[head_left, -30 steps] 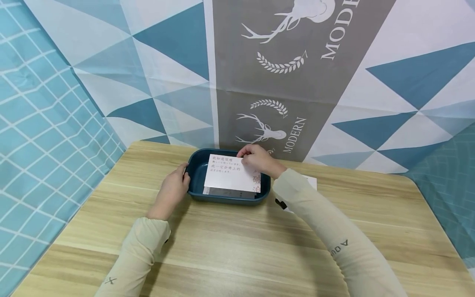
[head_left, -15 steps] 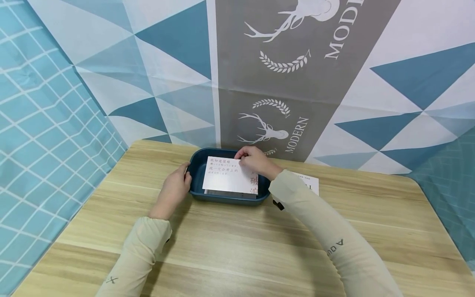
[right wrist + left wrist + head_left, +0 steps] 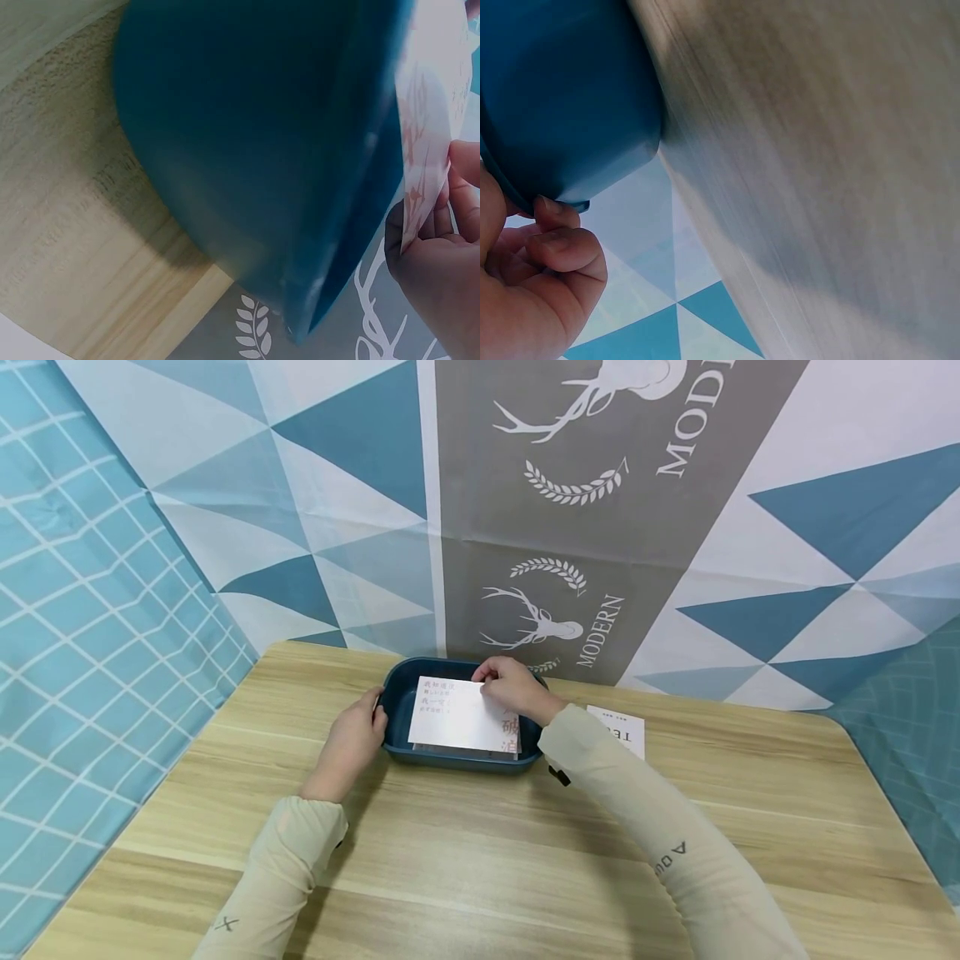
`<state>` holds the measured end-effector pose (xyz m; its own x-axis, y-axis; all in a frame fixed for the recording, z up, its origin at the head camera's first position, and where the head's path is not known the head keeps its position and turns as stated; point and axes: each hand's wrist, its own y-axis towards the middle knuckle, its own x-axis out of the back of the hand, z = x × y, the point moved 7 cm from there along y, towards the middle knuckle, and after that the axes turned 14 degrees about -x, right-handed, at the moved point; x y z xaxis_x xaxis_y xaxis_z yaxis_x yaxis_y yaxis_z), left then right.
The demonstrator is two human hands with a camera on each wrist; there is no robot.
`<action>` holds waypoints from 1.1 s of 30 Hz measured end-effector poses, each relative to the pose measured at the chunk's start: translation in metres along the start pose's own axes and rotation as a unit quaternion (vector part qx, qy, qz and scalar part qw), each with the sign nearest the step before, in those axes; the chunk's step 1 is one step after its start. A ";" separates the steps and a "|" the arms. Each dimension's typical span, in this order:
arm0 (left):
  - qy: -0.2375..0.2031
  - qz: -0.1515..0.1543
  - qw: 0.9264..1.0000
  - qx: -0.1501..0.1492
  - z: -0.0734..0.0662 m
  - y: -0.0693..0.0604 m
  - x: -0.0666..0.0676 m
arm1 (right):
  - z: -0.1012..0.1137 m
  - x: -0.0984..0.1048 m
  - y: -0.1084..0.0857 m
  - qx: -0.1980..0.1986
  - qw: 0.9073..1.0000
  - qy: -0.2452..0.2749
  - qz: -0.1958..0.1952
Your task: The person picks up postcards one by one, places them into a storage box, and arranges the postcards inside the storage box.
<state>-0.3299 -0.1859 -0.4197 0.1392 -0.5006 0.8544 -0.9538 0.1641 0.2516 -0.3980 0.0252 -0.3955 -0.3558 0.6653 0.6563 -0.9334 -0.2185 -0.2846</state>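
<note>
A dark blue rectangular tray with raised walls (image 3: 457, 763) stands near the table's back edge. My left hand (image 3: 352, 739) grips its left end; in the left wrist view, curled fingers (image 3: 570, 251) hold the rim. Over the tray, my right hand (image 3: 517, 689) pinches a white card (image 3: 457, 718) with printed red characters by its far right part. The right wrist view shows thumb and fingers on the card (image 3: 427, 127), which lies at the tray's rim level. Under it, the edge of another card (image 3: 465, 752) shows inside the tray. The rest of that lower card is hidden.
Right of the tray, a white printed card (image 3: 626, 731) lies on the wooden table (image 3: 480, 860), partly covered by my right sleeve. A patterned cloth wall (image 3: 547, 568) rises directly behind the table's back edge.
The pinched card has come down slightly toward the tray and covers more of the card beneath. My right forearm has shifted left, uncovering more of the card on the table.
</note>
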 end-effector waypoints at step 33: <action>-0.004 -0.005 1.000 0.007 0.000 0.000 0.001 | -0.012 -0.038 0.014 0.024 0.998 -0.059 0.019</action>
<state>-0.3296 -0.1859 -0.4191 0.1459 -0.5088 0.8484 -0.9560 0.1482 0.2533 -0.3969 0.0058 -0.4326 -0.3916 0.5675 0.7243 -0.9191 -0.2780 -0.2792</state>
